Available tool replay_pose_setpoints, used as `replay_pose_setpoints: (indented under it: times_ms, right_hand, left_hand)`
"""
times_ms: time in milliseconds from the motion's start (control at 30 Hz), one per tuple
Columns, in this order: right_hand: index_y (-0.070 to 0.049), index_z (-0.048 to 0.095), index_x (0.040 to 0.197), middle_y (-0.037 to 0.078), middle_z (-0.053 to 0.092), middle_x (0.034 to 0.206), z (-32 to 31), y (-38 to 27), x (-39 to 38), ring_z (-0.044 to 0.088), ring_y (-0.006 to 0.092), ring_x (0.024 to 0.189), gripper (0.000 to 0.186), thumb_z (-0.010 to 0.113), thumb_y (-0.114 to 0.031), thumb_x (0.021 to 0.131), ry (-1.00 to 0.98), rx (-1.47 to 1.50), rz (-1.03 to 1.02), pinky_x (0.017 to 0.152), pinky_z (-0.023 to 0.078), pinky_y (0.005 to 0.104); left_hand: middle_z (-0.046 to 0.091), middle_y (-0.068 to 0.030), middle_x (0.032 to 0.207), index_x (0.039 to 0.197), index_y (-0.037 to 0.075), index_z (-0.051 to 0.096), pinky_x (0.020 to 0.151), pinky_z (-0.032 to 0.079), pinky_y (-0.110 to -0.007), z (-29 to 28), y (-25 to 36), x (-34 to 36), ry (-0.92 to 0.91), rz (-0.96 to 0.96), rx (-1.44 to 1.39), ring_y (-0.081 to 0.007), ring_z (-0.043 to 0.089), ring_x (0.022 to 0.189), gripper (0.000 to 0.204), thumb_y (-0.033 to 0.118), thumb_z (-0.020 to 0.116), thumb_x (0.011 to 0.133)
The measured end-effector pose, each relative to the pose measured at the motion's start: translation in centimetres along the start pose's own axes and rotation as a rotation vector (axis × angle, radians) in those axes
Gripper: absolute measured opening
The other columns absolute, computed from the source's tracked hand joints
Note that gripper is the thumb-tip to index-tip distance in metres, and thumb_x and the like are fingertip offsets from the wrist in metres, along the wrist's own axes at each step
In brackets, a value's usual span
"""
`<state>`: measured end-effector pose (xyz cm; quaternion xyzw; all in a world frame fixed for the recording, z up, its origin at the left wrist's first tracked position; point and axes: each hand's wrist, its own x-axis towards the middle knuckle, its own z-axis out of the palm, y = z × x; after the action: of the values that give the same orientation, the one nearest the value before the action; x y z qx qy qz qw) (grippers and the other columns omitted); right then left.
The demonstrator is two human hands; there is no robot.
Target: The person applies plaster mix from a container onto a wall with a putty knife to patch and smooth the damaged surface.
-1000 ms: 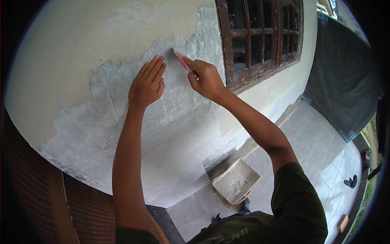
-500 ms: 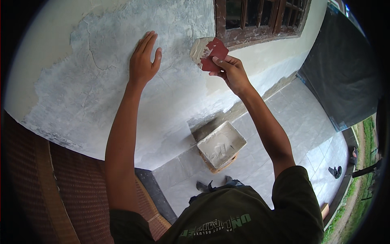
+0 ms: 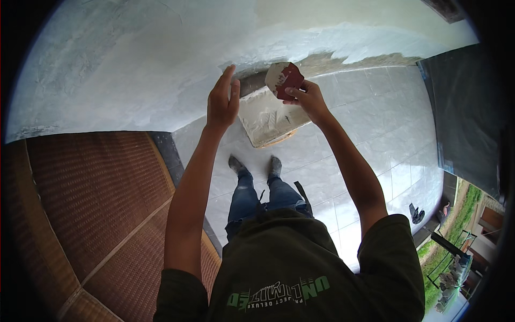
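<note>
My right hand [image 3: 310, 102] pinches a flat dark-red putty scraper [image 3: 292, 77] between thumb and fingers. Pale putty coats the scraper's left part. Below it, partly hidden by my hands, is a shallow rectangular tray [image 3: 257, 137] with off-white putty inside, resting on something yellowish-brown. My left hand [image 3: 221, 104] is held up with straight fingers and holds nothing. Its fingertips overlap the lower wall [image 3: 139, 80] in view; whether they touch it I cannot tell. Grey-white patches cover much of that wall, and a darker bare strip runs along its foot.
Brown woven panels [image 3: 102, 182] stand at the left. Beneath me spreads a grey tiled floor [image 3: 354, 123], with my feet just before the tray. A dark sheet [image 3: 466, 112] hangs at the right, and dark sandals [image 3: 416, 213] lie near the floor's right edge.
My view has tilted down from the wall and window toward the floor. Both hands have come down from the upper wall to near the tray; the scraper stays in my right hand.
</note>
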<state>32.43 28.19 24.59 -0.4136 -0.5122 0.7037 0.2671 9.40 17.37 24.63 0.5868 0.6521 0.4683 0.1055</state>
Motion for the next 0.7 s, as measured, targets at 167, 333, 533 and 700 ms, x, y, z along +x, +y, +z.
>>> replay_pose_setpoints:
  times_ms: [167,333,533,700]
  right_hand:
    - [0.010,0.064,0.115,0.017,0.068,0.107,-3.1,11.2,0.1,0.072,0.0210,0.092,0.027,0.064,-0.004,0.093,0.000,-0.035,0.137,0.072,0.064,0.0323]
    - [0.003,0.065,0.121,0.013,0.067,0.093,-4.8,20.4,0.4,0.068,0.0266,0.082,0.032,0.063,-0.002,0.089,-0.150,-0.906,-0.071,0.071,0.054,0.0424]
    - [0.001,0.069,0.104,0.014,0.064,0.094,-3.6,26.8,0.0,0.063,0.0339,0.091,0.025,0.058,0.000,0.082,-0.258,-1.206,-0.328,0.075,0.054,0.0460]
    - [0.002,0.071,0.095,0.011,0.064,0.103,-3.5,30.0,-0.6,0.062,0.0311,0.098,0.018,0.063,-0.004,0.081,-0.310,-1.458,-0.358,0.079,0.057,0.0414]
  left_hand:
    - [0.057,-0.0267,0.138,0.140,-0.004,0.051,0.111,0.041,-0.043,4.8,-2.6,-8.3,-0.070,-0.218,-0.012,-0.0402,0.054,0.131,0.046,0.026,0.047,0.105]
    - [0.059,-0.0285,0.135,0.137,-0.007,0.052,0.110,0.042,-0.043,7.4,-4.5,-14.5,-0.107,-0.398,-0.040,-0.0409,0.056,0.128,0.046,0.024,0.047,0.105]
    - [0.059,-0.0262,0.136,0.138,-0.005,0.054,0.110,0.040,-0.041,9.1,-6.6,-20.1,-0.119,-0.557,-0.024,-0.0385,0.056,0.130,0.045,0.025,0.046,0.106]
    - [0.060,-0.0292,0.133,0.135,-0.007,0.054,0.109,0.042,-0.043,9.8,-7.0,-21.8,-0.121,-0.613,-0.033,-0.0413,0.056,0.127,0.046,0.026,0.047,0.105]
